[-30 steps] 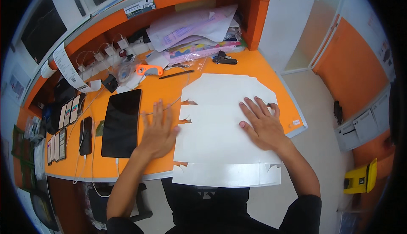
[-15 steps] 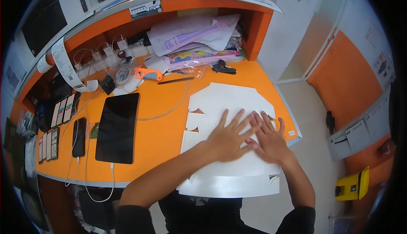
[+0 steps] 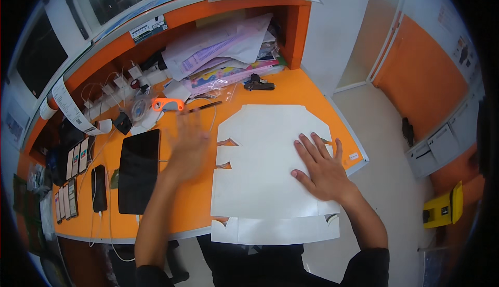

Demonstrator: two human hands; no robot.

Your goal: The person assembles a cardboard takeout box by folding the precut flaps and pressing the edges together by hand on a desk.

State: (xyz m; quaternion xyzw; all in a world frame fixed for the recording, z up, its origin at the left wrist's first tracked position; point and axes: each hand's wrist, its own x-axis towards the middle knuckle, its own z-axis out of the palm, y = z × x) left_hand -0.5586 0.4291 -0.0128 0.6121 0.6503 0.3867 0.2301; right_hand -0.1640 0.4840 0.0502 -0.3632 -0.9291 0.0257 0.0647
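Card: white, notched, flat on the bench, near flap past its front edge | Right hand: palm down on the card's right half, fingers spread wide | Left hand: blurred, between tablet and card, fingers apparently wide; contact with bench cannot be told | Pen: dark, beyond the left hand, beside the orange cutter

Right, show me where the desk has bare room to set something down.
Bare desk lies between the white sheet and the shelf's right end; another patch lies between sheet and tablet, partly under the left hand. Phones and cables crowd the left.
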